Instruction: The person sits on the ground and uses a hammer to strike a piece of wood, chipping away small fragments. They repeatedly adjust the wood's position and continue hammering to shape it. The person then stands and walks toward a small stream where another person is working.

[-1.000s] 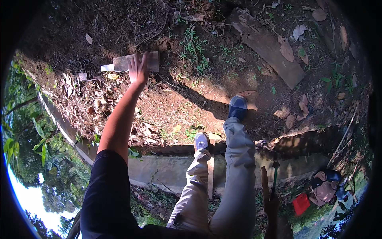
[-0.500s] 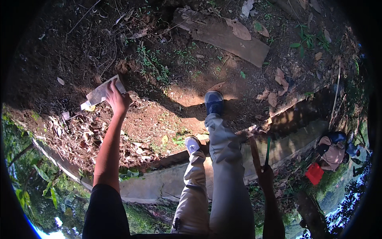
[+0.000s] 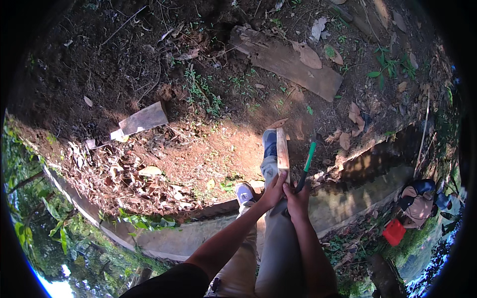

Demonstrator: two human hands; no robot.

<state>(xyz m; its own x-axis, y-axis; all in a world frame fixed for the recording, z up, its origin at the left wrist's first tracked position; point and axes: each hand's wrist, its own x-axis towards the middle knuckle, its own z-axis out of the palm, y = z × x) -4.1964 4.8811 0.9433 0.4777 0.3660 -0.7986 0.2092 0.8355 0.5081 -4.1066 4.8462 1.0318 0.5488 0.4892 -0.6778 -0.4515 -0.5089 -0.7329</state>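
Observation:
My left hand [image 3: 273, 192] is closed around the near end of a pale wooden stick [image 3: 282, 151], which points away from me over my right shoe. Right beside it, my right hand [image 3: 297, 198] grips the black part of a tool with a green and black handle [image 3: 309, 158]. The tool's dark far end blends into the soil, so its kind is hard to make out. Both hands are close together above my right leg. A flat greyish block [image 3: 144, 119] lies on the dirt to the left, apart from both hands.
Dry leaves [image 3: 134, 171] cover the ground at left. A weathered plank [image 3: 293, 64] lies on the soil ahead. A low concrete edge [image 3: 189, 236] runs behind my feet. At far right are a person [image 3: 418, 201] and a red object [image 3: 393, 232].
My left hand has let go of the greyish block and come right to grip the wooden stick. My right hand, which held stick and tool together, has moved up and inward with the tool.

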